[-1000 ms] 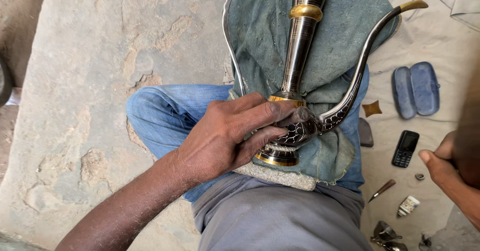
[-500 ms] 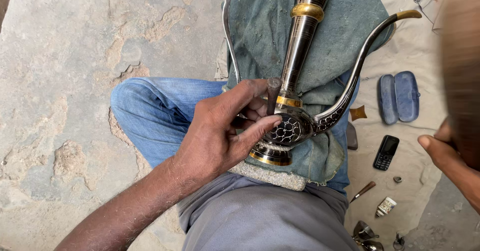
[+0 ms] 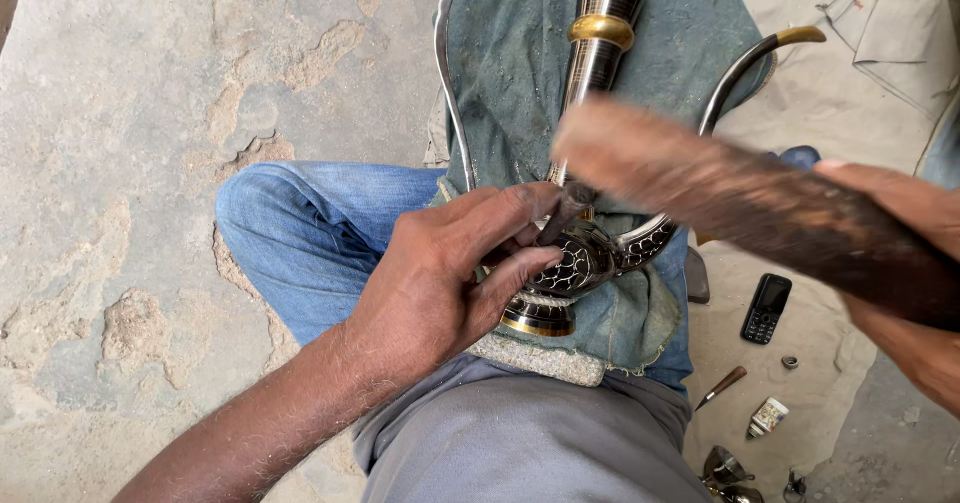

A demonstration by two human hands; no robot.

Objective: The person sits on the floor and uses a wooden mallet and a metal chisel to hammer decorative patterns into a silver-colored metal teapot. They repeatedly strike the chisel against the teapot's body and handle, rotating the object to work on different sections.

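Left hand point(image 3: 440, 283) pinching a small dark punch point(image 3: 568, 203) against the engraved black-and-silver metal vessel point(image 3: 580, 263) on the lap, long neck pointing away. Right hand point(image 3: 905, 263) gripping a blurred wooden mallet point(image 3: 720, 188), just right of and above the punch.

Blurred mallet, cropped edges, hidden tool tip

My wooden mallet point(image 3: 740, 208) is motion-blurred; my right hand point(image 3: 915, 263) runs off the right edge. My left hand point(image 3: 440, 283) hides most of the small tool point(image 3: 568, 206) against the metal vessel point(image 3: 580, 263), whose neck is cropped above.

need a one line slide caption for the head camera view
Left hand steadies a black-and-gold engraved metal pitcher while right hand swings a blurred wooden mallet.
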